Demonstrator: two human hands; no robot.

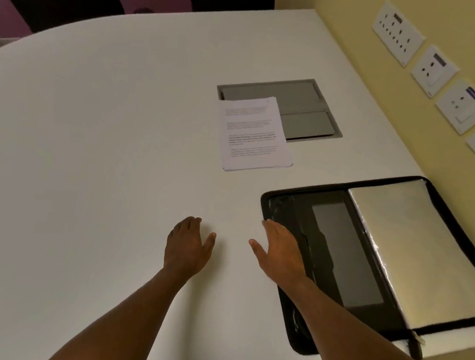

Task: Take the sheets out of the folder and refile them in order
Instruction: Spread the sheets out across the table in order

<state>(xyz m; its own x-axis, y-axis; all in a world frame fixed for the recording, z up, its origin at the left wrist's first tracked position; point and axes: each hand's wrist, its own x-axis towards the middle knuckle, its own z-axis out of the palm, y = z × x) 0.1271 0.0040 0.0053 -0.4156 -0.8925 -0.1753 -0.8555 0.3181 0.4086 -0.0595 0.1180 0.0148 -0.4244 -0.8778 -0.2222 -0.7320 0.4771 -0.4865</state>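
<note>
two bare hands (188, 246) (279, 252), one folder (326, 252)

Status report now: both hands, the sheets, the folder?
Left hand open, on table. Right hand open, at folder edge. Sheets stacked outside. Nothing blocking.

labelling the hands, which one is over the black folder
The right hand: it lies over the open folder's left edge, while the left hand is over bare table.

Both forearms extended forward, bare. Left hand (188, 246) palm down, fingers relaxed. Right hand (280, 250) flat, fingers straight, thumb splayed.
</note>
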